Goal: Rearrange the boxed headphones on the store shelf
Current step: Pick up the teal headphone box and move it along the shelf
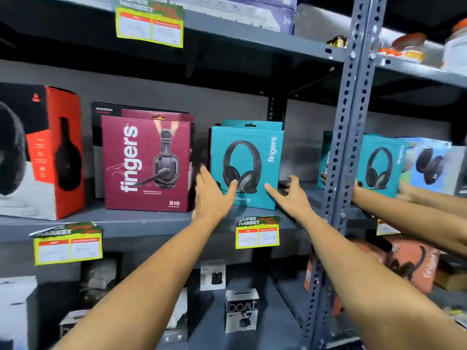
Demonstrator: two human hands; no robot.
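A teal "fingers" headphone box [246,166] stands upright on the grey middle shelf [141,219], with a second teal box directly behind it. The left hand [214,192] is spread wide at its lower left corner, thumb on the front face and fingers reaching into the narrow gap beside it. The right hand [290,195] is open at the lower right corner, index finger lying on the box front and the other fingers curled around the side.

Close on the left stands a maroon "fingers" S10 headset box [147,162], with darker boxes behind it, and further left a red and black headphone box [48,152]. To the right, a perforated steel upright [346,137] crosses the view. Beyond it sits another teal headphone box [379,165], and other forearms and hands appear there, blurred. Yellow price tags [257,233] hang from the shelf edge. A small "boat" box [241,310] stands on the shelf below.
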